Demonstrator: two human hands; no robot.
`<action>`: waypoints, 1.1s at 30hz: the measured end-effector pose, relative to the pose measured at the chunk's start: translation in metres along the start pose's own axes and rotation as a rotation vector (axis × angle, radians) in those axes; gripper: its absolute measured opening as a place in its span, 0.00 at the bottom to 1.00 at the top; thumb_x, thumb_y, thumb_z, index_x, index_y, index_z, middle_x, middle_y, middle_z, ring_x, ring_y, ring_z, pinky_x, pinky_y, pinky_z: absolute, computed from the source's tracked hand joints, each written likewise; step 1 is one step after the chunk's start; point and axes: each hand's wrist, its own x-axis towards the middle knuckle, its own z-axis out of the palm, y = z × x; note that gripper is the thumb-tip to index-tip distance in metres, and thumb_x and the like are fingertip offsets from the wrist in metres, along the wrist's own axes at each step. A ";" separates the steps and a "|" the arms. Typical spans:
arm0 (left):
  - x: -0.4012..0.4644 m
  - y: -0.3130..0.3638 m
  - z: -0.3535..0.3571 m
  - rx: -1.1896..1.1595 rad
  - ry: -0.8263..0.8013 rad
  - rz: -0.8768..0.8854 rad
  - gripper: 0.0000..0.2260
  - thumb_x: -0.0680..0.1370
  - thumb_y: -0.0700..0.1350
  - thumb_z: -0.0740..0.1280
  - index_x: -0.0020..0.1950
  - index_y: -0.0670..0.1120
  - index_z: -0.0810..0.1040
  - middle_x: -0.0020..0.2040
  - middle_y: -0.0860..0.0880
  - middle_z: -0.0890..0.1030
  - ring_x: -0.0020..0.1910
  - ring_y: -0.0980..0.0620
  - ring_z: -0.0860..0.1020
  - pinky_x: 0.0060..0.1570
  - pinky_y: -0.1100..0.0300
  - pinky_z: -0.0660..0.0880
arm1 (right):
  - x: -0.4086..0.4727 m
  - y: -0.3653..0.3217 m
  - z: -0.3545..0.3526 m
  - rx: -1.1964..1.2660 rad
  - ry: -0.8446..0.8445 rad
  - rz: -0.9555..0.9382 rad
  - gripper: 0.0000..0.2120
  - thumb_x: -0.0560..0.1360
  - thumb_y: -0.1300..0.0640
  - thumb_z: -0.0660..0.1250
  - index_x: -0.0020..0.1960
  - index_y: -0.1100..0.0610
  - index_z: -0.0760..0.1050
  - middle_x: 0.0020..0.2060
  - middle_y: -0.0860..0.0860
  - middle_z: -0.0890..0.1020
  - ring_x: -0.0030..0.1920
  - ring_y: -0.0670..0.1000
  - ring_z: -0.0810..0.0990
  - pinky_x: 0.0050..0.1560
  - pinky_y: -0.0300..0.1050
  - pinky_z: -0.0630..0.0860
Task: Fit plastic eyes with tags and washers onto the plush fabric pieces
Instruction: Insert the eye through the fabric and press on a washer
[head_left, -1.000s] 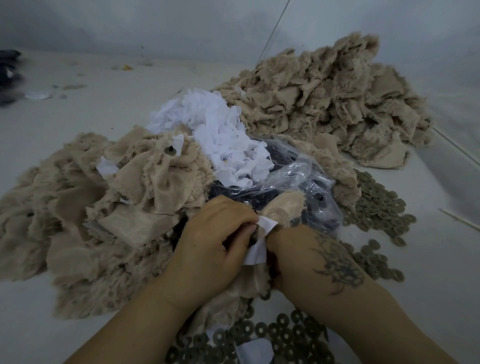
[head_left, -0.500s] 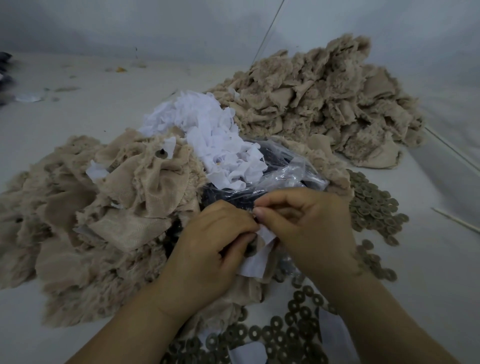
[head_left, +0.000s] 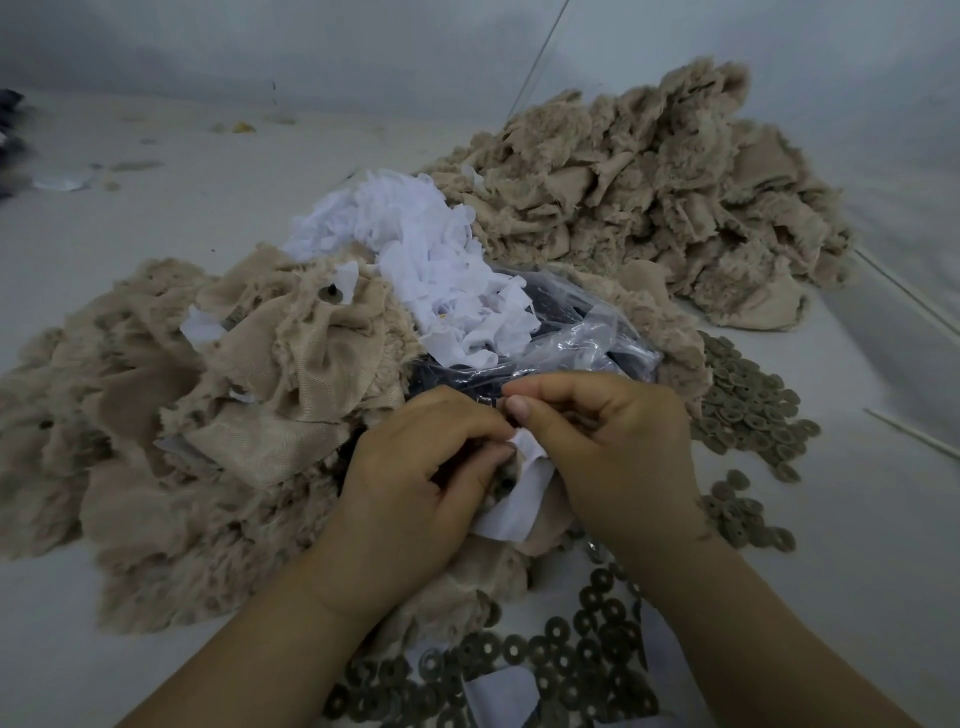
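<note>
Head view: your right hand (head_left: 618, 457) has come up and over from its palm-down place a second ago, and its fingertips (head_left: 517, 408) now pinch together at the top of the work, just above the white tag (head_left: 519, 499). Your left hand (head_left: 410, 483) keeps its grip closed on the plush piece (head_left: 452, 582) and the tag, thumb pressed at the tag's left edge. That reads as an eye or washer being seated through tag and fabric, so this piece looks close to fitted.

The piece sits at the centre of the bench (head_left: 156, 218), under both hands. At 12 o'clock of them lies the clear bag (head_left: 587, 338) of dark eyes, with the loose tags (head_left: 415, 244) beyond it. Washers (head_left: 545, 660) spread at 6 o'clock, more at 3 o'clock. Plush heaps lie at 9 o'clock and 1 o'clock.

Hidden: whatever the right fingertips pinch is too small to name, and you cannot tell whether they hold an eye, a washer or only the tag's edge. The eye post and the hole in the fabric are covered by your fingers. The frame cuts off the lower washers.
</note>
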 end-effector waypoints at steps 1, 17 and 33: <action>0.000 0.000 0.000 -0.006 0.000 -0.004 0.08 0.77 0.41 0.66 0.47 0.39 0.83 0.44 0.48 0.83 0.44 0.56 0.79 0.46 0.63 0.75 | 0.001 0.001 0.000 0.008 -0.017 0.003 0.09 0.72 0.63 0.75 0.47 0.51 0.85 0.37 0.37 0.84 0.41 0.38 0.84 0.43 0.29 0.77; -0.002 -0.002 -0.001 -0.119 0.069 -0.194 0.03 0.75 0.46 0.67 0.47 0.54 0.79 0.41 0.58 0.80 0.40 0.60 0.79 0.38 0.70 0.73 | -0.001 -0.002 -0.006 0.060 -0.206 -0.103 0.11 0.69 0.60 0.76 0.52 0.54 0.84 0.44 0.45 0.86 0.45 0.40 0.85 0.47 0.34 0.80; 0.000 -0.004 -0.003 0.116 -0.153 -0.054 0.12 0.80 0.47 0.59 0.50 0.41 0.79 0.42 0.51 0.78 0.41 0.57 0.74 0.43 0.65 0.70 | 0.002 0.005 -0.016 0.022 -0.185 -0.141 0.13 0.66 0.58 0.78 0.51 0.51 0.83 0.38 0.40 0.84 0.38 0.40 0.84 0.40 0.29 0.78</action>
